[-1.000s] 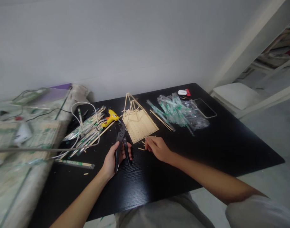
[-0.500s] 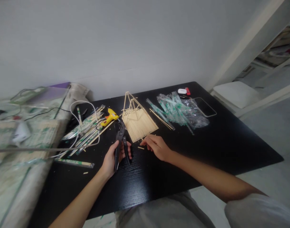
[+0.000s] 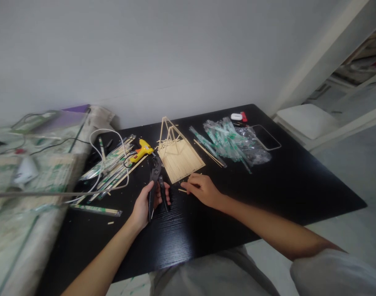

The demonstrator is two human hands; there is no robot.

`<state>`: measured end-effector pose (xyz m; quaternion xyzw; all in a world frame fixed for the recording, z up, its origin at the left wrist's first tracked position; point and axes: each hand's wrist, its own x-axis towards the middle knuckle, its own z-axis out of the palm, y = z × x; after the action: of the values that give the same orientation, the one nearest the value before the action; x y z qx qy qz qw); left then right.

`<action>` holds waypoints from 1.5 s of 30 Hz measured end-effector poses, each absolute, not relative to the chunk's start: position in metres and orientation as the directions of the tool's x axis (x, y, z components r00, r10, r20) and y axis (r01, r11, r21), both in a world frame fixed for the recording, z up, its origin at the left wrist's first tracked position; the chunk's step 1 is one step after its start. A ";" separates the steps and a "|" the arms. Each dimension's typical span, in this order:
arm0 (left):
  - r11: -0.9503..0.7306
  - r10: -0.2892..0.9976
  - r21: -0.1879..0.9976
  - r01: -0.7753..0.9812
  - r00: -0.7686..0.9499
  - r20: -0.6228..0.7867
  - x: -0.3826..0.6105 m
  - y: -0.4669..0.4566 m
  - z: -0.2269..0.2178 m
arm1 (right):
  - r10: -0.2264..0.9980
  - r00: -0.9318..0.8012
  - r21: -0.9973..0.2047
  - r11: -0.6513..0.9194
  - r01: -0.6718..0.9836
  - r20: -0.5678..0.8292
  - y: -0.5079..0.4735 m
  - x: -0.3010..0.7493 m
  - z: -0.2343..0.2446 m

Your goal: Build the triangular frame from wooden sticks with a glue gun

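Note:
My left hand [image 3: 144, 204] grips the handles of black pliers [image 3: 156, 181], whose jaws point away from me toward a flat raft of pale wooden sticks [image 3: 181, 159] with a stick frame [image 3: 169, 130] standing on its far end. My right hand [image 3: 201, 191] rests palm down on the black table [image 3: 286, 181] just in front of the raft, fingers curled and pinched over short stick offcuts [image 3: 183, 190]. What, if anything, is between those fingers is too small to make out.
A yellow glue gun [image 3: 141, 151] and wrapped chopsticks [image 3: 112, 168] under a white cable [image 3: 103, 135] lie left of the raft. A heap of clear and green wrappers [image 3: 234, 142], a phone [image 3: 266, 137] and a small white case [image 3: 236, 116] lie at the right. A cluttered surface [image 3: 27, 172] adjoins the table's left side.
My right hand has slid a little to the left along the table toward the offcuts and the pliers. The left hand holds the pliers in nearly the same place.

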<state>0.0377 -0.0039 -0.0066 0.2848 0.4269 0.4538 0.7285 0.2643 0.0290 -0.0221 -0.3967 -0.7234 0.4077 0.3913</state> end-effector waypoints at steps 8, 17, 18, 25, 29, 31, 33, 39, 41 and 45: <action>0.424 0.905 0.808 -0.409 0.223 -0.362 0.039 -0.003 -0.005 | 0.911 -0.350 -0.916 0.313 0.249 0.216 0.028 0.262 -0.025; 0.419 0.907 0.810 -0.410 0.222 -0.357 0.039 -0.003 -0.004 | 0.906 -0.362 -0.911 0.322 0.257 0.218 0.029 0.263 -0.024; 0.419 0.907 0.811 -0.409 0.221 -0.357 0.039 -0.003 -0.004 | 0.907 -0.364 -0.918 0.311 0.246 0.210 0.029 0.264 -0.024; 0.434 0.900 0.808 -0.399 0.226 -0.373 0.039 -0.003 -0.005 | 0.922 -0.330 -0.940 0.279 0.195 0.205 0.031 0.266 -0.023; 0.434 0.900 0.807 -0.400 0.222 -0.374 0.038 -0.003 -0.006 | 0.941 -0.264 -0.945 0.268 0.188 0.214 0.035 0.267 -0.028; 0.433 0.901 0.808 -0.400 0.220 -0.374 0.038 -0.002 -0.006 | 0.943 -0.243 -0.940 0.277 0.199 0.226 0.036 0.268 -0.029; 0.432 0.901 0.809 -0.398 0.219 -0.374 0.038 -0.002 -0.006 | 0.945 -0.228 -0.934 0.285 0.217 0.235 0.037 0.269 -0.027; 0.402 0.914 0.833 -0.379 0.219 -0.342 0.038 -0.003 -0.006 | 0.961 -0.164 -0.935 0.257 0.243 0.222 0.044 0.279 -0.017; 0.393 0.918 0.840 -0.375 0.211 -0.336 0.038 -0.004 -0.006 | 0.966 -0.142 -0.932 0.246 0.264 0.215 0.047 0.284 -0.014; 0.392 0.919 0.840 -0.376 0.204 -0.338 0.038 -0.004 -0.006 | 0.962 -0.103 -0.908 0.272 0.318 0.252 0.053 0.291 -0.010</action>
<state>0.0382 -0.0036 -0.0064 0.3108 0.4368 0.4553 0.7108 0.2905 0.0530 -0.0104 -0.4894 -0.6537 0.3525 0.4570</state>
